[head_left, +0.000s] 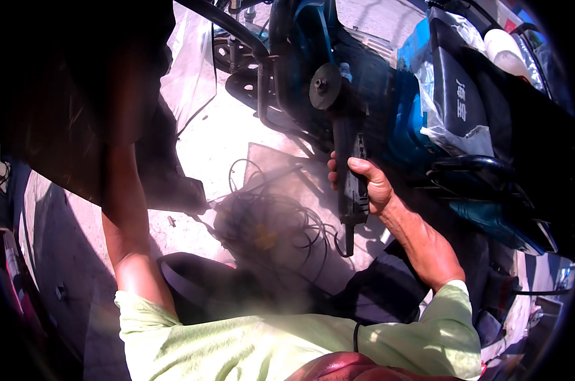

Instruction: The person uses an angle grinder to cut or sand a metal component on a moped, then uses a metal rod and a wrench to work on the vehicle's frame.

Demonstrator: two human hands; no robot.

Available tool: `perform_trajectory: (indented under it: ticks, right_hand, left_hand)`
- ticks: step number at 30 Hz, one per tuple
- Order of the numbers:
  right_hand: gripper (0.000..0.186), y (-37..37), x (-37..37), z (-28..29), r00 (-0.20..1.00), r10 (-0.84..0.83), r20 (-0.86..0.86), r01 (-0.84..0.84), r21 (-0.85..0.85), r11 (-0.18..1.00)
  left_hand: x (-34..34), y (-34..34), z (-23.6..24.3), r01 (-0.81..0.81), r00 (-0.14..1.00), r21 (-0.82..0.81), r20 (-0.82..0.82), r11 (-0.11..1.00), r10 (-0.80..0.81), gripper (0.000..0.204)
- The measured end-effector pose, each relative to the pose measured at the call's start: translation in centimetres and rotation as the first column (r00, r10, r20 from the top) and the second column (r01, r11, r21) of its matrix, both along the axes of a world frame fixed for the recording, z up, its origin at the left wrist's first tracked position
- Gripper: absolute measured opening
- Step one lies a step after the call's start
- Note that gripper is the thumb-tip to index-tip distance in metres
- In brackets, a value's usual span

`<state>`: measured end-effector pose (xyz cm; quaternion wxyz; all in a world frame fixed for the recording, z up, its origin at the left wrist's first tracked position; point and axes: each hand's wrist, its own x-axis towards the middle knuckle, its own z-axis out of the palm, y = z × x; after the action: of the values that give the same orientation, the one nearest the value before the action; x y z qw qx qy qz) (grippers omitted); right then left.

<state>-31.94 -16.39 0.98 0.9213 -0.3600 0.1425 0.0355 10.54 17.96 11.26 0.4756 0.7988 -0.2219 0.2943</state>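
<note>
Grinder [345,136] with a dark, long, plastic-looking body and a round grey disc [326,87] is a bit right of centre, disc to the far side, cord end nearer. The bare right hand [375,184] has it wrapped: fingertips showing on the left of the body, thumb on the right. I'd bet it's rigid and fairly hefty, with weight out at the disc end, so it probably wants to nose down. Best grip imo is that long body, well back from the disc; casing looks tough, disc edge maybe less so.

Can't make out the left hand at all: the bare left forearm [125,216] runs off into deep shadow, so no clue what those fingers are doing. The disc's underside is hidden too, and the thin dark cable loops beyond the cord end are hazy.
</note>
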Motion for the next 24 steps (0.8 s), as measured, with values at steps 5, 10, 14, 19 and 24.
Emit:
perform_trajectory:
  ticks: [5,10,14,19,24]
  right_hand:
    - [0.044,0.0,0.6,-0.4,1.000,0.010,0.015,-0.011,0.026,1.000]
    - [0.044,-0.3,0.4,-0.4,0.999,0.019,0.031,-0.023,0.128,0.992]
    - [0.045,-0.3,0.6,-0.6,0.998,0.024,0.066,-0.032,0.125,0.992]
    - [0.046,-0.1,0.9,-0.4,0.998,0.016,0.053,-0.015,-0.010,1.000]
    - [0.043,0.1,1.1,0.4,1.000,-0.004,0.027,0.012,-0.317,0.949]
  left_hand:
    - [0.4,1.0,0.1,-0.026,0.998,0.050,-0.047,0.998,0.028,0.039]
    - [-3.5,-1.3,1.4,-0.211,0.974,0.139,-0.054,0.968,0.220,0.045]
    - [-3.4,-0.9,1.6,-0.207,0.975,0.202,-0.034,0.957,0.218,0.047]
    - [-3.8,-1.1,1.8,-0.216,0.971,0.168,-0.063,0.962,0.229,0.045]
    - [-4.0,-1.6,1.6,-0.265,0.958,0.171,-0.065,0.949,0.279,0.043]
